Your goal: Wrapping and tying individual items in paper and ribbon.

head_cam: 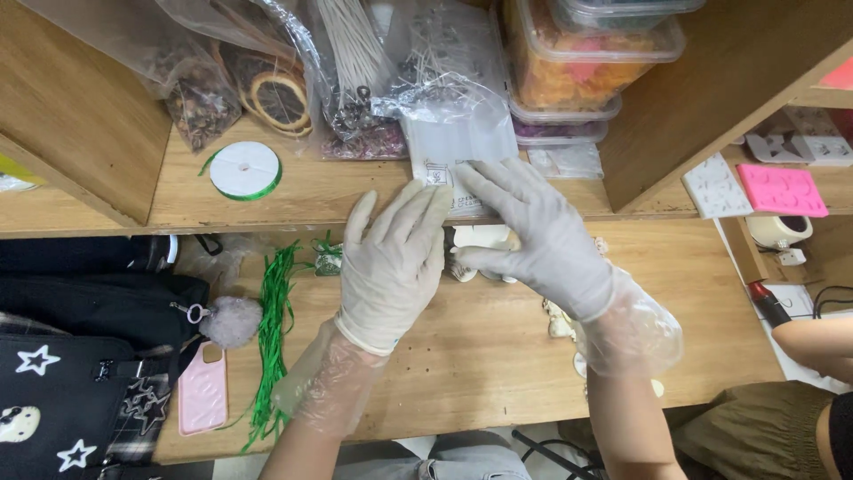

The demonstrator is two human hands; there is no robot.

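Both gloved hands, left hand (391, 267) and right hand (533, 236), lie with fingers spread flat, hiding a white object (475, 238).

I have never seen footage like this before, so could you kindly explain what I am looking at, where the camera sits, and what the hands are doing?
There is no machine here: a person works with two gloved hands, filmed by one camera on their head looking down. The left hand and right hand rest, fingers spread flat, on a clear plastic bag at the shelf edge; neither visibly grips it. Below them sits a small white object, partly hidden. On the wooden bench lie green ribbon strips, a pink phone case and a black bag. The shelf holds a ribbon spool and plastic tubs. Another person's arm shows at right.
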